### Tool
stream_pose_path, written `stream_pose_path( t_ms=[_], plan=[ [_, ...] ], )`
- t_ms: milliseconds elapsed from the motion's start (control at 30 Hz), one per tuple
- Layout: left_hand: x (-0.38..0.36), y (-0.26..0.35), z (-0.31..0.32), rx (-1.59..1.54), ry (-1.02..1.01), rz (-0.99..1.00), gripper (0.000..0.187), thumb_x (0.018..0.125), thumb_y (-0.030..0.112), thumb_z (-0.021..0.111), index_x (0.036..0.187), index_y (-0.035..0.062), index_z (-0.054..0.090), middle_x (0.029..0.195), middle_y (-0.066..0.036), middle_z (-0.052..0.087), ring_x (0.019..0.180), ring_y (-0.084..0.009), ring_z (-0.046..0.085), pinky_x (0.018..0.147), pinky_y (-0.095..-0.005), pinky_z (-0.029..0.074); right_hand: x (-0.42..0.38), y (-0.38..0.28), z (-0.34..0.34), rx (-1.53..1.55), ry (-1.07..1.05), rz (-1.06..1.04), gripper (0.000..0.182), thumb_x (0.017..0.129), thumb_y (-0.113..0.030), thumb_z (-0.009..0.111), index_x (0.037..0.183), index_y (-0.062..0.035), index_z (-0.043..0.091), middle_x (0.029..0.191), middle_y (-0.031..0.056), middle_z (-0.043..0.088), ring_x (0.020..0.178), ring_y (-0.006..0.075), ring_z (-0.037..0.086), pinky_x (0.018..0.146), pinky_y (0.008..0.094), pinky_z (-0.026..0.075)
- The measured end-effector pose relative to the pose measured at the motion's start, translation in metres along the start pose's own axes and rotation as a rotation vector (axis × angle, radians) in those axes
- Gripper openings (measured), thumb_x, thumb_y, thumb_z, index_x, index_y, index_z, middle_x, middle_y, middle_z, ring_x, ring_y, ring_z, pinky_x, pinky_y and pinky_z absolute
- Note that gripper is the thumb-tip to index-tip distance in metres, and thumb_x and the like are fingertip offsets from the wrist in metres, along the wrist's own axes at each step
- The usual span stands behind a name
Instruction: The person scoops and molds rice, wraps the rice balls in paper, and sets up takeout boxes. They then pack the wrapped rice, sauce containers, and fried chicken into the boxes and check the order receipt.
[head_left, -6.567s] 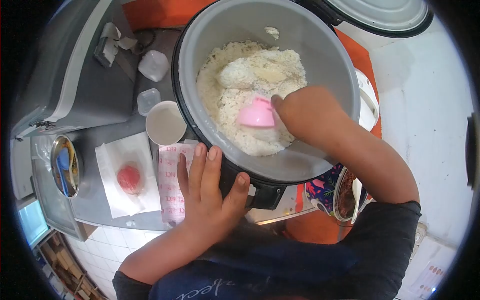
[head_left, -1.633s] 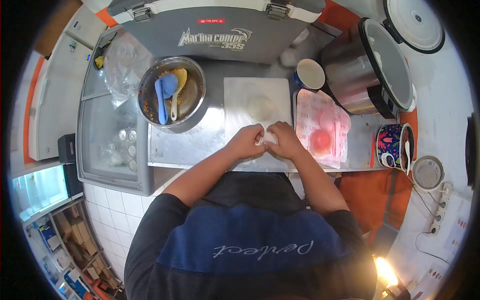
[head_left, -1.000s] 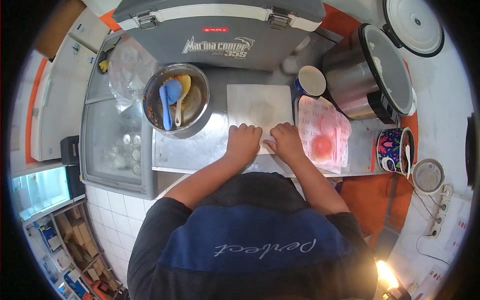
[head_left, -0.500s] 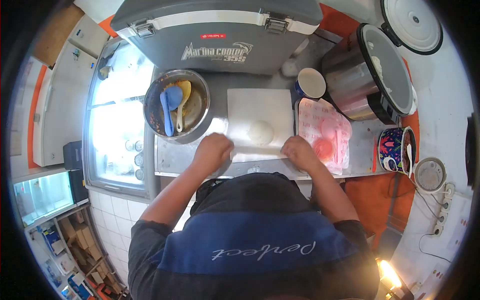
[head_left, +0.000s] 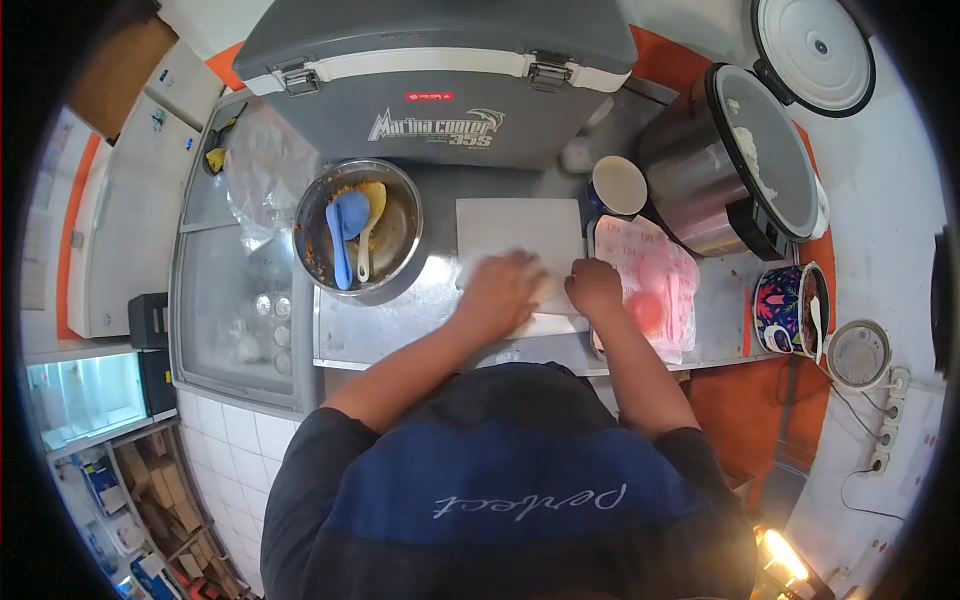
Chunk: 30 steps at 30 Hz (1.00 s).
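Note:
A white paper sheet [head_left: 520, 225] lies on the steel counter [head_left: 400, 320] in front of me. My left hand [head_left: 505, 290] is spread over the near middle of the sheet, blurred by motion, and it covers the spot where the white rice ball lay. My right hand [head_left: 595, 288] rests at the sheet's near right edge, fingers curled on the paper. The rice ball itself is hidden.
A metal bowl [head_left: 358, 235] with a blue and a yellow spoon stands to the left. Behind are a grey cooler box [head_left: 440, 70] and a mug [head_left: 620, 185]. At the right are an open rice cooker [head_left: 740, 170], a pink printed wrapper [head_left: 655, 280] and a floral pot [head_left: 790, 300].
My left hand has moved right from the sheet's near left corner onto its middle, covering the rice ball. My right hand has shifted slightly up along the right edge.

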<state>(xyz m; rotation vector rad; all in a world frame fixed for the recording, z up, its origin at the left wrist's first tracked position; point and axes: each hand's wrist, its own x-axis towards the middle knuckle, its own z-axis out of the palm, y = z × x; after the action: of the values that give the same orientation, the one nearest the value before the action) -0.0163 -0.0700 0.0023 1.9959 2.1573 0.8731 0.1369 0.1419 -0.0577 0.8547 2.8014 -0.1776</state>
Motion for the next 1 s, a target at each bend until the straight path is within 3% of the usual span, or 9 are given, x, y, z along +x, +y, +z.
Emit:
stream_pose_path(
  t_ms=[100,233,300,600,733,833,900,933,1000],
  plan=[
    [-0.015,0.005,0.030,0.100,-0.234,0.091,0.067,0.087,0.033,0.078,0.145,0.0048,0.060,0.153,-0.016,0.056,0.148,-0.0347,0.047,0.120,-0.0522,0.039,0.023,-0.018,-0.008,-0.012,0.284,-0.046,0.030,0.091,-0.031,0.068,0.112,-0.0085,0.070,0.110,0.0151,0.074,0.104,0.0395,0.072,0.094,0.0513,0.056],
    [-0.019,0.000,0.033,0.158,-0.226,0.086,0.072,0.087,0.034,0.077,0.148,0.0018,0.057,0.160,-0.017,0.051,0.153,-0.0342,0.042,0.125,-0.0518,0.036,0.058,-0.034,-0.021,0.067,0.305,-0.189,0.038,0.086,-0.028,0.075,0.117,-0.0084,0.066,0.124,0.0152,0.070,0.108,0.0392,0.071,0.096,0.0515,0.056],
    [-0.020,-0.001,0.032,0.148,-0.242,0.098,0.076,0.087,0.035,0.078,0.150,-0.0008,0.053,0.163,-0.018,0.047,0.155,-0.0339,0.039,0.126,-0.0517,0.034,0.069,-0.039,-0.027,0.112,0.015,-0.061,0.050,0.078,-0.018,0.085,0.125,-0.0072,0.070,0.120,0.0150,0.072,0.120,0.0380,0.066,0.103,0.0529,0.054],
    [-0.022,-0.004,0.023,0.121,-0.296,0.044,0.081,0.085,0.036,0.079,0.152,-0.0013,0.052,0.165,-0.018,0.045,0.156,-0.0348,0.038,0.126,-0.0526,0.034,0.045,-0.019,-0.021,0.434,0.037,-0.332,0.047,0.080,-0.005,0.071,0.127,-0.0049,0.071,0.116,0.0194,0.072,0.107,0.0381,0.069,0.096,0.0482,0.055],
    [-0.018,-0.009,0.012,0.045,-0.331,0.027,0.070,0.090,0.028,0.074,0.151,0.0026,0.054,0.166,-0.018,0.044,0.155,-0.0349,0.040,0.124,-0.0527,0.036,-0.003,-0.042,-0.020,0.223,0.076,-0.363,0.050,0.084,-0.002,0.063,0.133,-0.0088,0.071,0.105,0.0157,0.070,0.102,0.0366,0.068,0.091,0.0493,0.054],
    [0.004,-0.026,0.005,0.105,-0.147,-0.113,0.060,0.093,0.016,0.066,0.152,0.0108,0.057,0.157,-0.016,0.054,0.148,-0.0345,0.048,0.121,-0.0533,0.040,-0.025,-0.050,-0.013,-0.009,-0.026,-0.289,0.048,0.094,-0.007,0.056,0.141,-0.0123,0.069,0.103,0.0148,0.069,0.107,0.0375,0.067,0.095,0.0514,0.053],
    [0.028,-0.041,0.000,0.308,0.212,-0.077,0.052,0.092,0.010,0.062,0.144,0.0173,0.065,0.141,-0.015,0.067,0.137,-0.0345,0.058,0.115,-0.0533,0.043,-0.035,-0.050,-0.008,0.053,0.176,-0.349,0.049,0.096,-0.011,0.057,0.143,-0.0151,0.067,0.101,0.0119,0.066,0.104,0.0354,0.065,0.092,0.0497,0.051],
    [0.038,-0.055,0.002,0.307,0.209,-0.070,0.052,0.092,0.010,0.062,0.144,0.0173,0.065,0.141,-0.015,0.067,0.137,-0.0345,0.058,0.115,-0.0533,0.043,-0.037,-0.050,-0.007,0.055,0.179,-0.343,0.049,0.096,-0.011,0.057,0.143,-0.0151,0.067,0.101,0.0119,0.066,0.104,0.0354,0.065,0.092,0.0497,0.051],
    [0.048,-0.087,0.009,0.203,-0.227,-0.165,0.044,0.091,0.010,0.063,0.134,0.0172,0.071,0.122,-0.014,0.074,0.124,-0.0357,0.065,0.109,-0.0520,0.046,-0.037,-0.048,-0.006,0.101,0.356,-0.400,0.051,0.087,-0.005,0.061,0.136,-0.0164,0.072,0.090,0.0080,0.061,0.092,0.0309,0.062,0.086,0.0459,0.051]
  ],
)
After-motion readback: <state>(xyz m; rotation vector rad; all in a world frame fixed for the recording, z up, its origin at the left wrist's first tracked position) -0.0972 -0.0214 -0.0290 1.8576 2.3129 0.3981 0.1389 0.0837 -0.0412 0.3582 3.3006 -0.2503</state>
